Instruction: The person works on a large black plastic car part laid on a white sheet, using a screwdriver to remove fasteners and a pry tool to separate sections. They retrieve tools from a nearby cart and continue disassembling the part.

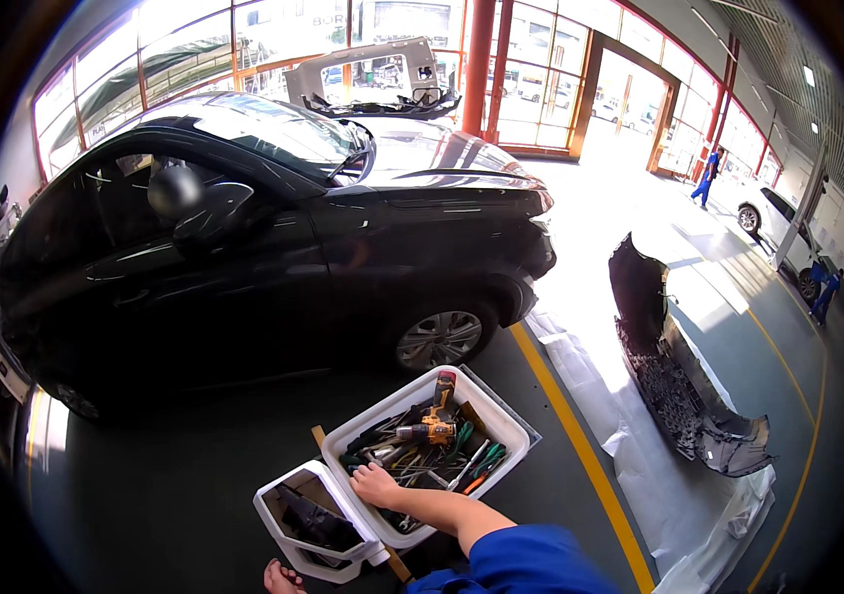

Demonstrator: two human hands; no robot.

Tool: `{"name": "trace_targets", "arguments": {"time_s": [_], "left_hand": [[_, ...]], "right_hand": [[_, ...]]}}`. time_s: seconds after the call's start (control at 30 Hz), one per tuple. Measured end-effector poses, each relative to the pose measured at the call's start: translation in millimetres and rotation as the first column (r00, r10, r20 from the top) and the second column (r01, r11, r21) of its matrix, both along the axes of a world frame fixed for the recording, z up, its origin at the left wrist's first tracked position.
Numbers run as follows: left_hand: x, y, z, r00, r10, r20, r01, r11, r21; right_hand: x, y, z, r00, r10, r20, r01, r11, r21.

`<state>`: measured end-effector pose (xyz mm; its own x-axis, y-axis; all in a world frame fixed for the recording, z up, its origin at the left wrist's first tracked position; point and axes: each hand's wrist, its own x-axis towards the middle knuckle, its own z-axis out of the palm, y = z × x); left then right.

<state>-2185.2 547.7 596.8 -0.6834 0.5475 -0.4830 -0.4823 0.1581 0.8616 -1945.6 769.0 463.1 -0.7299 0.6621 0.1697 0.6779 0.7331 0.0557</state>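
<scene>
My right hand point(376, 486) reaches across a white plastic tub point(509, 428) filled with hand tools. Its fingers are bent down among the tools along the tub's left side; whatever they grip is too small to make out. On top of the pile lies a yellow and black cordless drill point(432, 429), with green-handled tools point(493, 453) and wrenches around it. At the lower edge, my left hand point(283, 577) is partly in view with curled fingers, just below a smaller cut-open white container point(274, 507). That container has dark pieces point(318, 520) inside.
A black car point(244, 287) stands close beyond the tubs. To the right, a removed dark bumper point(684, 381) lies on white sheeting point(630, 445), past a yellow floor line point(580, 455). Farther back are two people in blue point(707, 178) and a white car point(773, 220).
</scene>
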Motion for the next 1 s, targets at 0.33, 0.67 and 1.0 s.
{"name": "trace_targets", "arguments": {"time_s": [0.33,0.67,1.0], "left_hand": [[31,-1,45,0.896,-0.236,0.376,0.139,0.954,0.267],[122,-14,100,0.749,-0.544,0.378,0.421,0.831,0.364],[292,-12,59,0.635,-0.728,0.258,0.714,0.681,0.163]], "right_hand": [[26,-45,25,0.975,0.020,-0.223,-0.028,0.999,-0.032],[56,-57,34,0.984,0.098,-0.152,-0.146,0.924,-0.354],[282,-257,190,0.009,-0.603,-0.797,0.075,0.796,-0.601]]}}
